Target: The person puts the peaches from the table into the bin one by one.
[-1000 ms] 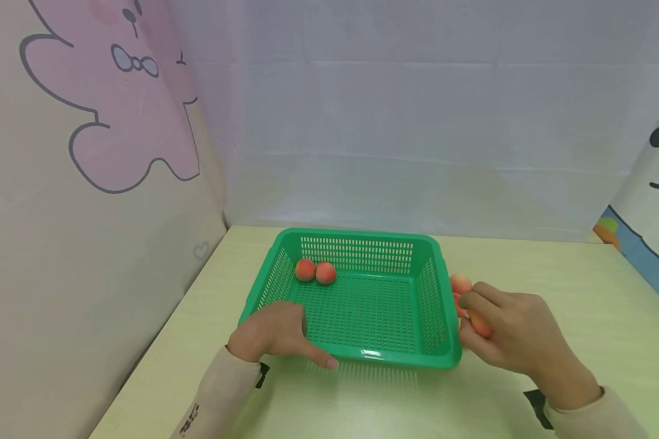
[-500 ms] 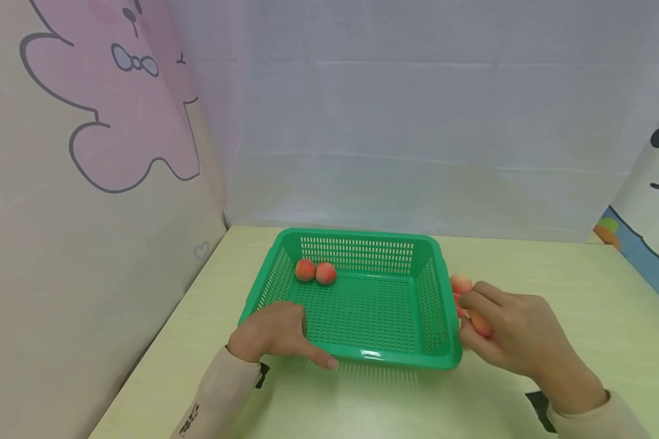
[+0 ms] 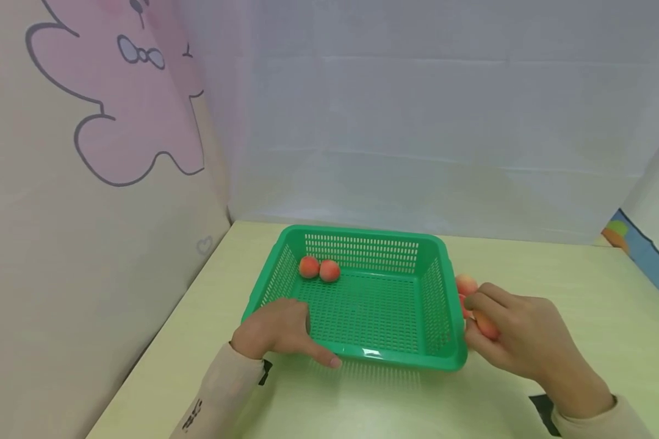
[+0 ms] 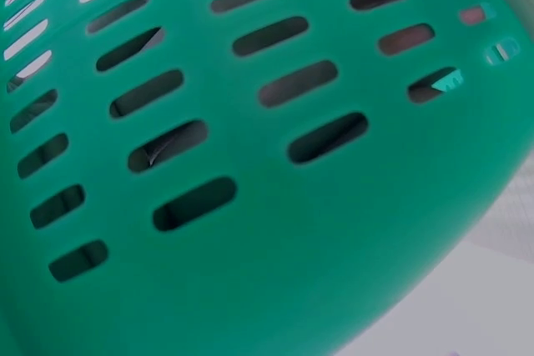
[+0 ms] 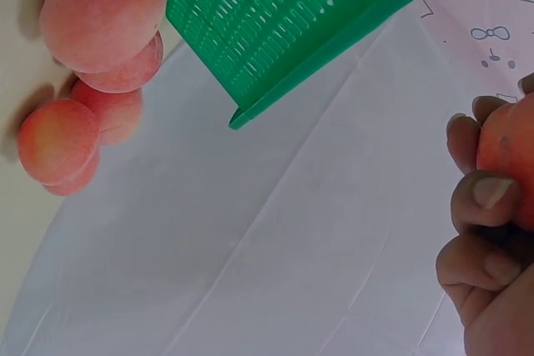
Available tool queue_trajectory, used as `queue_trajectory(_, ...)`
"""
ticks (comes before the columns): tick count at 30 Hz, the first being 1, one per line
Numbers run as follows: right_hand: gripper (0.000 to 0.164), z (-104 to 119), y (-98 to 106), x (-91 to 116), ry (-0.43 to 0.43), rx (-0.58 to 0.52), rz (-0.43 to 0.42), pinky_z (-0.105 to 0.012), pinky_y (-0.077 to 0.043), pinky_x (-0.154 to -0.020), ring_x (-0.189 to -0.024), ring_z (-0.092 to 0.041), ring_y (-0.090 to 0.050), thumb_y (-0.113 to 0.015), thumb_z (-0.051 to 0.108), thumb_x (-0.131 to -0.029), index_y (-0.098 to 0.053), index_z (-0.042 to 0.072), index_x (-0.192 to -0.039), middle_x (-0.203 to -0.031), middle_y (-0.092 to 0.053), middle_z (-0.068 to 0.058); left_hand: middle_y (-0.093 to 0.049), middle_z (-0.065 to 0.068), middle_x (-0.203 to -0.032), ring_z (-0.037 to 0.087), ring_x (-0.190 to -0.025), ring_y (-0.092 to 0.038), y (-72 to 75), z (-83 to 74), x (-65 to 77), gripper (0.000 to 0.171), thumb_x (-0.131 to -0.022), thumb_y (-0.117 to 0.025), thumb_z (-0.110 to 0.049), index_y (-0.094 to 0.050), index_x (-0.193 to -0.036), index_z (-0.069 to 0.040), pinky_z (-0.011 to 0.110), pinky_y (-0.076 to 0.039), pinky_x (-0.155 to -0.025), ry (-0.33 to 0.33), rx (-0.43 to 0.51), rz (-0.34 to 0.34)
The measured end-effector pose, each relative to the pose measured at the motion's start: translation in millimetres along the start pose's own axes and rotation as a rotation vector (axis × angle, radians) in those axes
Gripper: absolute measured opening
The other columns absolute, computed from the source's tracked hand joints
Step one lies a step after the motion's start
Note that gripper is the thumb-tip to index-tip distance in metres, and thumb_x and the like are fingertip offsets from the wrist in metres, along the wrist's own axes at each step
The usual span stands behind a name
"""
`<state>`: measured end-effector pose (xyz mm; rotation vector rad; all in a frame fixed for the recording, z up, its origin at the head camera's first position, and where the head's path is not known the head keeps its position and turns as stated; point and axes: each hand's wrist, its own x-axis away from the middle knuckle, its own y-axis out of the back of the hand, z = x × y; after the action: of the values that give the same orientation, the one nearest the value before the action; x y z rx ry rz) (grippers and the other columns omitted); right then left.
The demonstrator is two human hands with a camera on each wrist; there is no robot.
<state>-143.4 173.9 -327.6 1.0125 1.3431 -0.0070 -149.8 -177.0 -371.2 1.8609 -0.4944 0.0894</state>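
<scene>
A green plastic basket (image 3: 370,360) with slotted walls stands on the table, two red-yellow peaches (image 3: 309,267) touching in its far left corner. My left hand (image 3: 280,329) holds the basket's near rim at the left, fingers over the inside and thumb along the outside. The basket wall (image 4: 275,239) fills the left wrist view and covers most of that hand. Beyond the right wall, my right hand (image 3: 522,332) grips a peach (image 3: 487,326) in curled fingers; the right wrist view shows this held peach (image 5: 509,152) at its edge. Several more peaches (image 5: 104,10) lie beside the basket, partly hidden in the head view.
The pale yellow table (image 3: 571,286) reaches to a whitish curtain (image 3: 417,122) at the back. A wall with a pink bear print (image 3: 143,116) borders the left side. Another printed panel (image 3: 653,256) stands at the right.
The head view has shifted slightly, moving the whole scene a little in frame. Both hands keep their places, the left on the basket and the right round the peach.
</scene>
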Motion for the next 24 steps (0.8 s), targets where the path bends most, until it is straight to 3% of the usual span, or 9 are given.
queue_trajectory(24, 0.019, -8.5, -6.6, -6.7, 0.018, -0.013, 0.0, -0.014, -0.018, -0.034, -0.048, 0.006, -0.019, -0.038, 0.023, -0.078, -0.053, 0.015, -0.068, -0.065, -0.038, 0.013, -0.024, -0.01, -0.051, 0.008, -0.046, -0.026, 2.2, -1.9, 1.4, 0.074, -0.043, -0.063, -0.089, -0.035, -0.057, -0.022, 0.027, -0.024, -0.043, -0.001, -0.007, 0.007)
